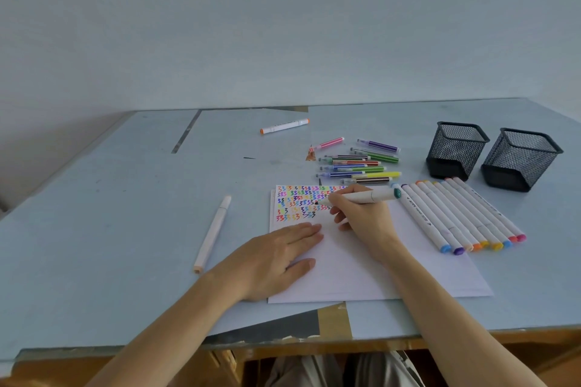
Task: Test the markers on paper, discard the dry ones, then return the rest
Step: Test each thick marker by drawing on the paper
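Currently my right hand (pixel 361 217) pinches a white marker (pixel 358 197) with a teal end cap, its dark tip set against the paper (pixel 361 261) among the rows of coloured squiggles (pixel 301 203) at the sheet's far left corner. My left hand (pixel 276 258) lies flat, fingers straight, pressing the sheet's left edge to the table (pixel 110 214).

Positions relative to the paper: a row of thick white markers (pixel 459 214) lies along its right edge, coloured caps toward me. A cluster of thin striped markers (pixel 361 162) lies just beyond its far edge. Two black mesh cups (pixel 490 154) stand beyond its far right corner, upright, and appear to hold nothing, though their bottoms are not fully visible. One pale marker (pixel 212 234) lies to the left of the sheet, and one orange-capped marker (pixel 284 126) lies well beyond it; I judge these to be set aside, possibly as dry.

Handling assessment: the marker looks light, rigid and smooth-barrelled, so it is best pinched near the tip for writing and at mid-barrel for carrying. The paper is thin and liable to slide, hence the flat palm. Testing appears well advanced; returning the markers to the cups is not yet done.
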